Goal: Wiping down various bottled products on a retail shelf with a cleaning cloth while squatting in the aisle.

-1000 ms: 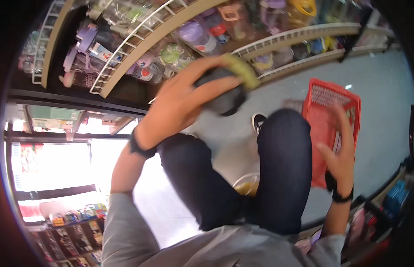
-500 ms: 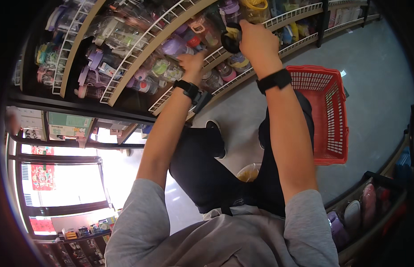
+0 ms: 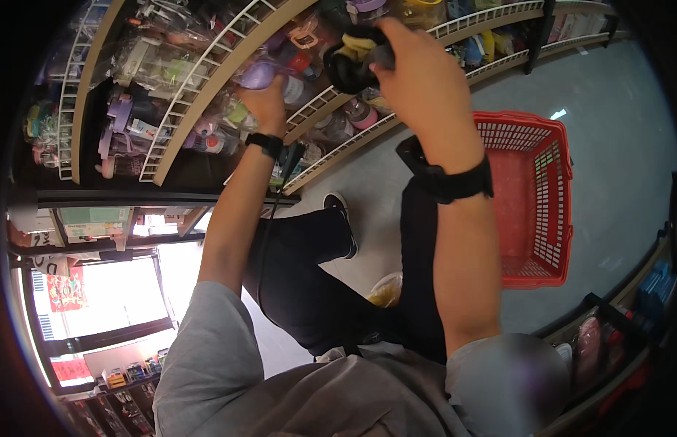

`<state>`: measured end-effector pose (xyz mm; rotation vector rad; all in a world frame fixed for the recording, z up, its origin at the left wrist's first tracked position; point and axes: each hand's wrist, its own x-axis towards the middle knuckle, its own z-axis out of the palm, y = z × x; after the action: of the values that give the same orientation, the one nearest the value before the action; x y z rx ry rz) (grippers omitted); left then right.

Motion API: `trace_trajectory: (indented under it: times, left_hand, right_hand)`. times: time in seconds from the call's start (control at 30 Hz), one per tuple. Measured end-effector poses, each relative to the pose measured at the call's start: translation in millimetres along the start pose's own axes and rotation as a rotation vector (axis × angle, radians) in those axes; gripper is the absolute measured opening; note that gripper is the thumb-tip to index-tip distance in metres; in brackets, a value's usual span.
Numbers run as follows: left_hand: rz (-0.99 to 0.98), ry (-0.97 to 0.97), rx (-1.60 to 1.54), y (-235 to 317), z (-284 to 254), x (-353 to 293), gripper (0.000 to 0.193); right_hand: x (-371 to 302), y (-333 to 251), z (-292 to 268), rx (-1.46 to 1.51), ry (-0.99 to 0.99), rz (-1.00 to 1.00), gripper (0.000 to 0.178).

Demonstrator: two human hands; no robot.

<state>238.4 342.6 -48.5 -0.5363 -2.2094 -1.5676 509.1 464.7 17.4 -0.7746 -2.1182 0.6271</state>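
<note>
My right hand [image 3: 429, 84] grips a rounded black item with yellow parts [image 3: 349, 58], held up in front of the shelf; its exact kind does not show clearly. My left hand [image 3: 264, 108] reaches onto a shelf tier, with thumb and fingers closed about a purple-lidded drink bottle [image 3: 258, 75]. Part of that bottle's clear body shows beyond the fingers. Around it stand more plastic-wrapped bottles, among them one with an orange handle [image 3: 304, 35]. A pink-banded bottle [image 3: 361, 114] sits on the tier below.
White wire guards [image 3: 309, 113] edge the tiers. To the right, a red plastic basket [image 3: 517, 197] stands on the grey floor beside my leg. A bag with something yellow [image 3: 386, 291] lies between my legs. Another goods rack [image 3: 608, 328] lines the lower right.
My left hand has moved left and closed about the purple-lidded bottle. My right hand has brought the black and yellow item left and nearer to me. The view has shifted slightly.
</note>
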Motion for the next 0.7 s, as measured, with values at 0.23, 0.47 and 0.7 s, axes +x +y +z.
trace_trajectory:
  times: [0.23, 0.47, 0.7]
  left_hand:
    - [0.618, -0.373, -0.033, 79, -41, -72, 0.071]
    - [-0.363, -1.036, -1.015, 100, -45, -96, 0.072]
    - [0.322, -0.955, -0.677, 95, -52, -93, 0.066]
  right_hand:
    - [24, 7, -22, 0.513, -0.106, -0.349, 0.051]
    - [6, -41, -23, 0.544, -0.466, -0.455, 0.065]
    - [2, -65, -29, 0.410, -0.450, -0.314, 0.062]
